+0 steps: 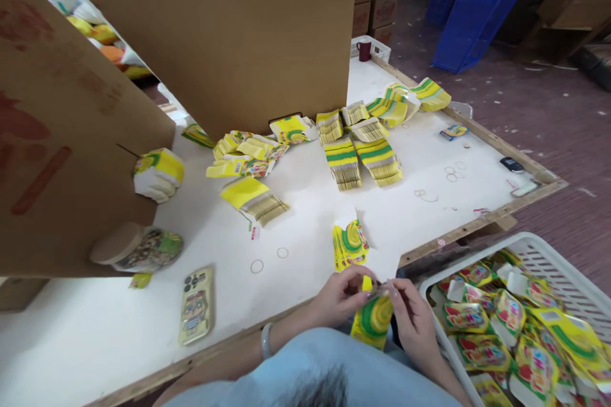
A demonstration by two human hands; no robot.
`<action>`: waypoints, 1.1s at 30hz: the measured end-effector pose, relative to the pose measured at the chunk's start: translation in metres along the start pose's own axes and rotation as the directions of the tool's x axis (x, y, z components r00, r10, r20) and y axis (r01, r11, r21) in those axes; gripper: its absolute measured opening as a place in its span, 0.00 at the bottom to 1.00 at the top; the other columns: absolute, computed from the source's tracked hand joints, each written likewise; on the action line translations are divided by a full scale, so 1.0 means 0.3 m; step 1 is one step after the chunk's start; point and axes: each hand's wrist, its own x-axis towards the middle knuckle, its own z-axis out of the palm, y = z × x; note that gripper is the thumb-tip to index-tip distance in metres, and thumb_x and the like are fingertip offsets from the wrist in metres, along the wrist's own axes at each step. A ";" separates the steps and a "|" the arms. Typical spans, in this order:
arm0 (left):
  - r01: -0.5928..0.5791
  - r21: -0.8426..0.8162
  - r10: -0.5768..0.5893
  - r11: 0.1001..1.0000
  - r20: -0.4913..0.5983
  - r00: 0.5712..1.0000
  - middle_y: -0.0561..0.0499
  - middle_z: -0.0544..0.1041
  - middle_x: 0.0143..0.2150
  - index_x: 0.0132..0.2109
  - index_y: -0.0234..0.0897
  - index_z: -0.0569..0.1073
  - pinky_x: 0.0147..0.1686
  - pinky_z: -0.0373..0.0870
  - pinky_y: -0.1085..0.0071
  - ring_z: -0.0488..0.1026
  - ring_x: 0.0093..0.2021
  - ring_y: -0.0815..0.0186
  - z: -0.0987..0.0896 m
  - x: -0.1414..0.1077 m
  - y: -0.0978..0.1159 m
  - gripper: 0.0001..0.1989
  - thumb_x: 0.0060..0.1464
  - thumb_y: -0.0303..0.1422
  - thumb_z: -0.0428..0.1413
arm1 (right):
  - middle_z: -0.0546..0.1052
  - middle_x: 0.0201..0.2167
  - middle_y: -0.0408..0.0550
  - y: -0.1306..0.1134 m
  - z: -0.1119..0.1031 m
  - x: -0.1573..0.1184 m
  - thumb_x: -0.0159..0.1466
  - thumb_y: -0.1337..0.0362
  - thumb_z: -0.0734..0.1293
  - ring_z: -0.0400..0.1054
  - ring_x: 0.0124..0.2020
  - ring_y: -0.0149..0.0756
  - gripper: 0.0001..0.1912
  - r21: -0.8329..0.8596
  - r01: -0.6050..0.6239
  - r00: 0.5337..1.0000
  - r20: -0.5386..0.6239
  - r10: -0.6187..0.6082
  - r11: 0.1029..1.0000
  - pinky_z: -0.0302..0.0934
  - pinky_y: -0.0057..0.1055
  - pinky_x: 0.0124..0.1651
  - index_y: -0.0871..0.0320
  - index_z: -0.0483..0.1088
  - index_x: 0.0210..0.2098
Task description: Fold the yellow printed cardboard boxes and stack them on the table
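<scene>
At the table's front edge, both hands work close together on one small yellow and green carton (373, 323), held in front of my body. My left hand (342, 296) pinches its top edge from the left. From the right, my right hand (414, 315) has its thumb and fingers closed on the same top edge. The exact fold between the fingertips is hidden. Just beyond the hands lies a small stack of yellow cartons (351, 245). Right of my right hand stands a white plastic basket (529, 243) with many yellow, red and green cartons in it.
Bundles of flat yellow cartons (342, 162) lie across the white table (305, 229). At left are a phone (196, 305), a clear jar (150, 248) and a standing cardboard panel (229, 32). Rubber bands (256, 266) are scattered about. Blue crates (470, 28) stand on the floor.
</scene>
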 end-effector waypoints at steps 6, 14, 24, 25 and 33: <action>-0.108 0.111 0.116 0.988 -0.067 0.991 0.50 0.75 0.32 0.63 0.36 0.72 0.33 0.68 0.72 0.69 0.30 0.68 -0.001 0.020 0.002 0.30 0.67 0.55 0.53 | 0.87 0.40 0.50 0.029 -0.002 -0.008 0.70 0.56 0.68 0.83 0.38 0.45 0.16 -0.088 0.100 0.969 -0.219 -0.117 0.991 0.81 0.40 0.40 0.48 0.76 0.56; 0.003 0.152 0.003 0.988 -0.036 0.999 0.40 0.85 0.47 0.59 0.36 0.81 0.40 0.80 0.63 0.82 0.39 0.58 -0.020 0.013 0.066 0.31 0.67 0.56 0.51 | 0.83 0.53 0.55 -0.050 -0.082 0.004 0.65 0.48 0.73 0.81 0.52 0.49 0.22 0.005 -0.104 0.980 0.169 0.102 0.995 0.81 0.44 0.47 0.51 0.80 0.54; -0.054 0.313 0.071 0.948 -0.045 0.996 0.40 0.85 0.48 0.63 0.33 0.77 0.49 0.80 0.63 0.83 0.48 0.57 0.004 0.017 0.066 0.27 0.70 0.48 0.53 | 0.83 0.53 0.55 -0.091 -0.069 0.015 0.60 0.60 0.74 0.82 0.43 0.42 0.28 0.122 -0.411 0.899 0.219 0.379 0.904 0.80 0.35 0.39 0.54 0.70 0.59; -0.075 0.330 0.096 0.941 -0.050 0.994 0.39 0.85 0.50 0.63 0.33 0.77 0.51 0.80 0.63 0.83 0.50 0.57 0.006 0.016 0.062 0.26 0.70 0.47 0.52 | 0.83 0.53 0.55 -0.090 -0.069 0.012 0.61 0.60 0.74 0.82 0.44 0.42 0.28 0.128 -0.419 0.895 0.227 0.385 0.899 0.80 0.35 0.39 0.54 0.71 0.60; -0.149 0.368 0.181 0.918 -0.054 0.982 0.40 0.82 0.58 0.63 0.37 0.76 0.58 0.78 0.62 0.81 0.56 0.58 0.011 0.022 0.038 0.21 0.73 0.41 0.49 | 0.85 0.49 0.50 -0.050 -0.075 -0.010 0.61 0.57 0.76 0.82 0.45 0.41 0.30 0.323 -0.507 0.856 0.294 0.424 0.799 0.79 0.36 0.45 0.51 0.73 0.62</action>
